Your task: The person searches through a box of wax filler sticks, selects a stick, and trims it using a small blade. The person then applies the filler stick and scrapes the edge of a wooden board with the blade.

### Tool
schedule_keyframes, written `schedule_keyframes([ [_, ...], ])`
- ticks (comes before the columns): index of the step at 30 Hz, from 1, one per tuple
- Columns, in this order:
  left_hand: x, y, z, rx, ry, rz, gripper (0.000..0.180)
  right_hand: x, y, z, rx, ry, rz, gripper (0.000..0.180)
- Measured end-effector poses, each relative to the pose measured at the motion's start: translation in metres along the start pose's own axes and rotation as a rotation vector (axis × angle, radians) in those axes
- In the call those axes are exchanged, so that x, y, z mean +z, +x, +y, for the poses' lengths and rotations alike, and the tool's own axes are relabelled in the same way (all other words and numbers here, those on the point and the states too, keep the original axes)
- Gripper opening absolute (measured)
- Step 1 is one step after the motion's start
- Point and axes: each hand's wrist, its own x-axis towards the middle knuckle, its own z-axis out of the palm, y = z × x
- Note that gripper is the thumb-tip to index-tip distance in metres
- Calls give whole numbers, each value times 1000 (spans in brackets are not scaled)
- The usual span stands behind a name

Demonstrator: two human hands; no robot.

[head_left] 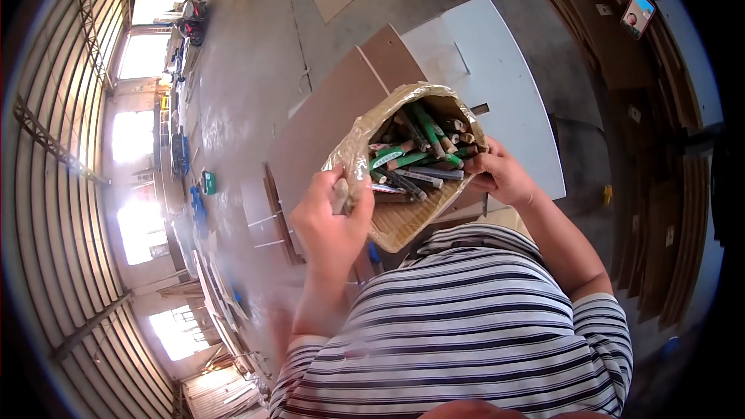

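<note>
Between my hands is a cardboard box (400, 225) wrapped in clear tape, tilted so that its open mouth faces me. Inside lie several short, stick-like pieces (403, 157), some wrapped in green or white and others dark; their exact kind is unclear. My left hand (332, 213) is closed on the box's left edge, with a small greyish thing showing by its fingers that I cannot make out. On the opposite side, my right hand (503, 172) grips the right edge, its fingertips partly hidden by the rim.
Beyond the box lie a brown board (349, 93) and a white panel (489, 54). Stacked brown sheets (636, 109) stand on the right, with a phone (638, 14) on them. Timber and other materials line the left wall below the windows (133, 136).
</note>
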Motion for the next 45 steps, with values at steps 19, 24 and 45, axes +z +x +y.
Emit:
schedule_keyframes([
  [19,-4,14,4,72,-25,-92,32,-6,-6,0,61,-49,4,56],
  [24,-1,13,2,130,-4,-80,32,-12,-2,11,73,-13,7,53],
  [45,-4,19,6,280,47,-107,36,-21,-1,23,36,1,-19,39],
])
